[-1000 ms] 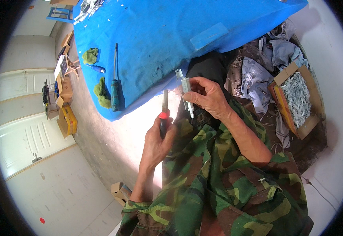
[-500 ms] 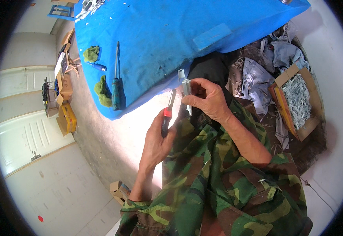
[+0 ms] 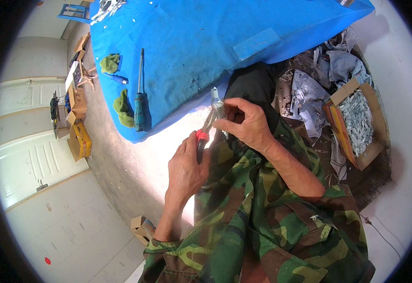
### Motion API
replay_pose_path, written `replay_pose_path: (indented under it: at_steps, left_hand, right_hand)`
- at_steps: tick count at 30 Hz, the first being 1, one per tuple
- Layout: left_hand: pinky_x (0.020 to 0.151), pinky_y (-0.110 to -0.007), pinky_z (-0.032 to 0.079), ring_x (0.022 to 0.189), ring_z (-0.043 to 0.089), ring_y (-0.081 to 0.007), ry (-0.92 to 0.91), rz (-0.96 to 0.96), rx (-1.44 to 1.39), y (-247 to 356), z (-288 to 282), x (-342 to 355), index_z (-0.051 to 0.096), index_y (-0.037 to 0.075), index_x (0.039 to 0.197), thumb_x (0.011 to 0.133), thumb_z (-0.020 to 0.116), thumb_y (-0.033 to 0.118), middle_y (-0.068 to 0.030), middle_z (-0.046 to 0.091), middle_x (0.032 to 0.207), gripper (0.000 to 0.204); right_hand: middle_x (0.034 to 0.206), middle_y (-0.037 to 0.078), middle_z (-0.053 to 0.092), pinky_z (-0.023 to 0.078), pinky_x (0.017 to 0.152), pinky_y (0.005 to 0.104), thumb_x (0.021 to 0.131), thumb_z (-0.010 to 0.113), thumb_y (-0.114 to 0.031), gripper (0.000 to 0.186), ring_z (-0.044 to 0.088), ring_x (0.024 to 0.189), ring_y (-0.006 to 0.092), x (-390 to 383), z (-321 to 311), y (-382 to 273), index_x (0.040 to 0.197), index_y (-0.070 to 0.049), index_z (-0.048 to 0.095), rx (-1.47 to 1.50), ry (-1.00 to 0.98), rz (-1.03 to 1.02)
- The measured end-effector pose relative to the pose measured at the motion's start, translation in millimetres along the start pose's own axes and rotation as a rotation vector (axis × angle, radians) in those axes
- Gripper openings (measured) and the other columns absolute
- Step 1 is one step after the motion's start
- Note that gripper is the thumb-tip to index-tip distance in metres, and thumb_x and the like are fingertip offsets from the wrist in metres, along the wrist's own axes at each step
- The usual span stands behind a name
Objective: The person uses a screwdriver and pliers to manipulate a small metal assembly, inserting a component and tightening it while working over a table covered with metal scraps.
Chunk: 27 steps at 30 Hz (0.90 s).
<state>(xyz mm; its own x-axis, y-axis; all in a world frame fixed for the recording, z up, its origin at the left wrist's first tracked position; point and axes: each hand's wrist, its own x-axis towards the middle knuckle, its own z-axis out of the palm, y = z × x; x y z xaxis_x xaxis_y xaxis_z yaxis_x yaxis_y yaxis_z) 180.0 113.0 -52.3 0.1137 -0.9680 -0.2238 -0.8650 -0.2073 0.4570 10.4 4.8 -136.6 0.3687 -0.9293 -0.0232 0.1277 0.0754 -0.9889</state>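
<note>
My left hand (image 3: pixel 185 165) is closed round the black-and-red handle of a knife (image 3: pixel 201 136), its narrow metal blade pointing up and away from me. Between the thumb and fingers of my right hand (image 3: pixel 250 126) is a small light-grey part (image 3: pixel 219 109), with a squarish prong sticking out at its far end. The blade lies against or just beside the part's left side; whether it touches, I cannot tell. Both hands are above my lap, near the front edge of the blue-covered table (image 3: pixel 182 61). My right fingers partly hide the part.
A screwdriver (image 3: pixel 140 108), a smaller blue-handled tool (image 3: pixel 117 78) and green cloths (image 3: pixel 123 108) lie on the table's left. To my right, a cardboard box (image 3: pixel 375 113) holds many grey pieces, beside plastic bags (image 3: pixel 305 94). Small boxes stand along the left wall.
The knife blade has come closer to the grey part, with my left hand shifting slightly. My right hand has tilted the part and moved it slightly left.
</note>
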Motion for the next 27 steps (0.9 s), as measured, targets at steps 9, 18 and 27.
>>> replay_pose_path:
  at_steps: [9,18,27]
  left_hand:
    - [0.076,-0.049,0.054,0.086,0.071,-0.0392,-0.002,-0.007,0.23,8.8,-9.7,2.9,0.06,0.0,0.122,0.094,0.067,0.015,-0.0213,0.071,0.102,0.032]
    - [0.081,-0.049,0.053,0.095,0.068,-0.0373,0.033,0.016,0.271,15.0,-11.0,3.6,0.057,-0.001,0.12,0.091,0.069,0.013,-0.0189,0.066,0.097,0.035]
    - [0.083,-0.048,0.056,0.095,0.07,-0.0374,0.034,-0.002,0.209,14.5,-16.3,3.2,0.059,0.0,0.122,0.088,0.072,0.009,-0.0191,0.069,0.103,0.037]
  right_hand:
    - [0.094,0.006,0.07,0.055,0.069,0.0271,0.08,0.09,-0.01,0.041,0.068,0.078,0.0122,0.8,4.0,-0.8,0.114,-0.001,0.07,-0.15,0.027,-0.2]
    - [0.087,0.007,0.07,0.057,0.067,0.032,0.087,0.086,-0.02,0.034,0.071,0.075,0.0157,1.1,12.8,-9.5,0.105,-0.001,0.064,-0.222,0.112,-0.172]
    - [0.08,0.016,0.069,0.054,0.061,0.039,0.091,0.082,-0.019,0.03,0.072,0.071,0.0311,1.6,9.1,-13.0,0.105,0.0,0.063,-0.407,0.132,-0.326]
